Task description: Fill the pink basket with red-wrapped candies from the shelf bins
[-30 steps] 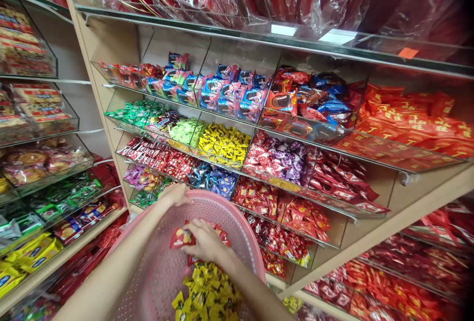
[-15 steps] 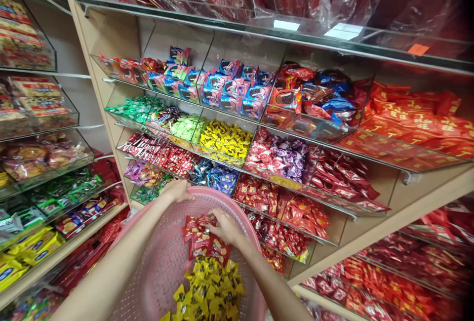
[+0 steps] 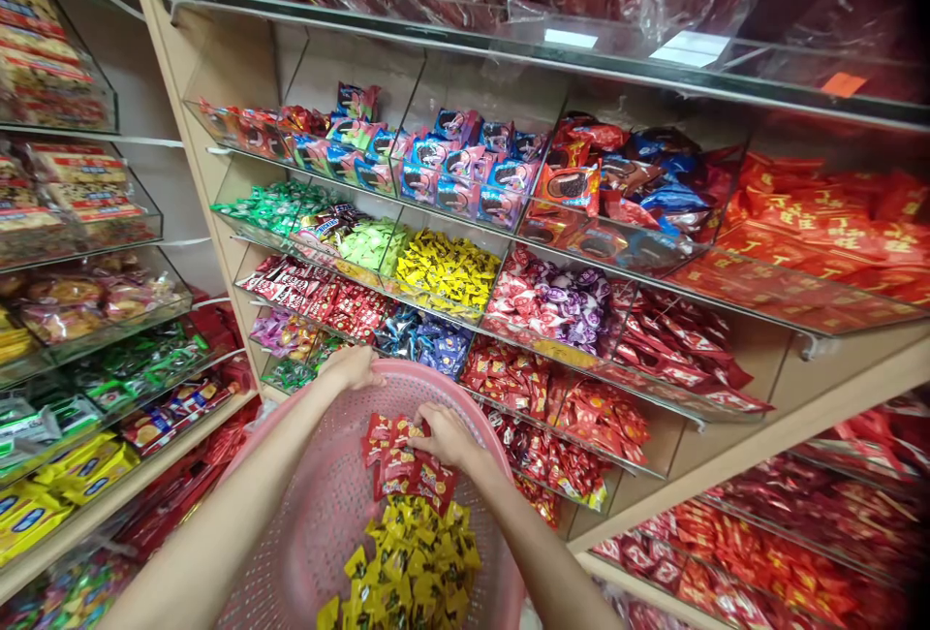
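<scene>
Pink basket (image 3: 320, 523), left hand (image 3: 354, 366) gripping far rim, holds yellow candies (image 3: 407, 567) already; right hand (image 3: 445, 434) loosely grasps red packets (image 3: 396, 460) just beyond them, more apparently to gather.

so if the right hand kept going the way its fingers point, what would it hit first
The right hand points left and slightly away, its fingertips already on the red candy packets in the pink perforated plastic basket. Past them it would probably meet the basket's far wall near the left hand, though depth is unclear.
</scene>
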`<state>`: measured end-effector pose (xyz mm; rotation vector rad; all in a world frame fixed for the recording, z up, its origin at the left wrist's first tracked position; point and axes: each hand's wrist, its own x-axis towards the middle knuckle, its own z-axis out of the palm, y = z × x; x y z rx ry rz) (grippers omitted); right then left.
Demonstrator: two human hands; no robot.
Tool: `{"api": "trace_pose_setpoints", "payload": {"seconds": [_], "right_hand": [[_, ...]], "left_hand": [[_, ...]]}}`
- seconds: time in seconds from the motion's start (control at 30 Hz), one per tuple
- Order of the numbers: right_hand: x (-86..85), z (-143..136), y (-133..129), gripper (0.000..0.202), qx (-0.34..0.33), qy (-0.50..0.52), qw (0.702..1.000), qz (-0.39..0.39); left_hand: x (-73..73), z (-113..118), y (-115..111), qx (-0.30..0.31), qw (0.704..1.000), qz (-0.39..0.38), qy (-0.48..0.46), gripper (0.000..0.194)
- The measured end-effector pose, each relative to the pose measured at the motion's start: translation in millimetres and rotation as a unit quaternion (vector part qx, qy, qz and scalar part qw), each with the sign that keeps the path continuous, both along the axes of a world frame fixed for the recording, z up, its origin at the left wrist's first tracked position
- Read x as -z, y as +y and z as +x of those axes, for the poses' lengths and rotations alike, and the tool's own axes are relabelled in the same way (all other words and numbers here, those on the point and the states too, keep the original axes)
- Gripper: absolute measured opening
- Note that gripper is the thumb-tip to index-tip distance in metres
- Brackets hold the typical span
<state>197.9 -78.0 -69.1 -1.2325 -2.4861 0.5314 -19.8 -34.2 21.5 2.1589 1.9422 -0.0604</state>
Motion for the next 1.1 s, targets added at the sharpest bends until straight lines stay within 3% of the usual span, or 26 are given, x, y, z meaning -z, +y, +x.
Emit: {"api": "trace_pose_setpoints", "payload": {"seconds": [0.2, 0.37, 0.5, 0.63, 0.77, 0.97, 1.1], "right_hand": [[-1.4, 0.8, -3.8, 0.027, -0.013, 0.001, 1.0, 0.022], [-23.6, 12.9, -5.3, 0.02, -0.001, 0.073, 0.995, 0.063], [-35.2, 52.7, 5.6, 0.017, 0.097, 0.125, 0.979, 0.127], [-22.4, 111.0, 30.8, 0.023, 0.28, 0.089, 0.939, 0.178], [-11.9, 153.0, 65.2, 0.041, 0.412, -0.032, 0.898, 0.149], [-19.0, 172.7, 123.3, 0.045, 0.397, -0.056, 0.911, 0.096], [-17.2, 173.8, 147.6, 0.05, 0.37, -0.043, 0.925, 0.074]], "left_hand": [[2.2, 0.0, 2.7, 0.006, 1.0, 0.005, 0.004, 0.041], [6.9, -4.6, 7.4, 0.005, 1.0, 0.002, 0.003, 0.046], [8.8, -8.7, 9.9, 0.003, 1.0, -0.007, 0.002, 0.046], [8.1, -9.1, 12.3, -0.001, 1.0, -0.012, -0.002, 0.045], [5.6, -5.0, 14.3, 0.007, 1.0, -0.01, -0.007, 0.041], [0.5, -0.1, 11.8, 0.01, 1.0, -0.005, 0.002, 0.034], [3.5, -5.1, 10.7, -0.013, 1.0, -0.008, 0.002, 0.036]]}}
